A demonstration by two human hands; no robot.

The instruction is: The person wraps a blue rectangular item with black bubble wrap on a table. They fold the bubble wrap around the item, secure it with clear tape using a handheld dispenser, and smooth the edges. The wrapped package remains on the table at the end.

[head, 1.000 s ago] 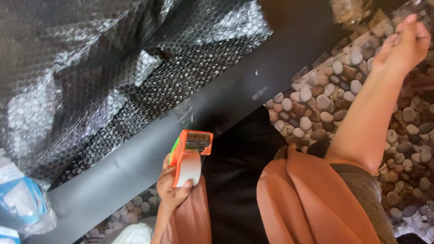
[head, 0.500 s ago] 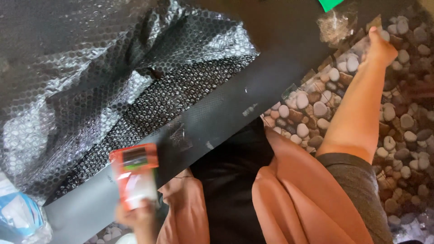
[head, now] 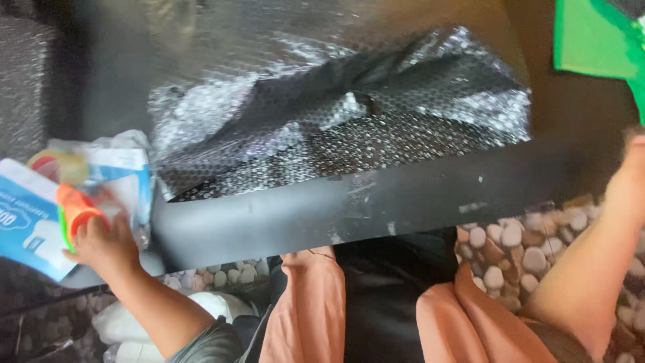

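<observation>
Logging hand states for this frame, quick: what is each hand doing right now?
Left hand: closed around the orange tape dispenser, beside the blue and white packets.
Right hand: mostly cut off at the frame edge; cannot tell.

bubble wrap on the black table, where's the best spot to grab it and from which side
Probably the loose near edge of the bubble wrap, approached from the black table's front edge: there it lies flat and free, while the middle is bunched into a raised fold.

Home-type packing spot: pebble-pattern floor (head: 510, 252), black table (head: 403, 202) w/ bubble wrap (head: 349, 128), plastic packets (head: 127, 168).
</observation>
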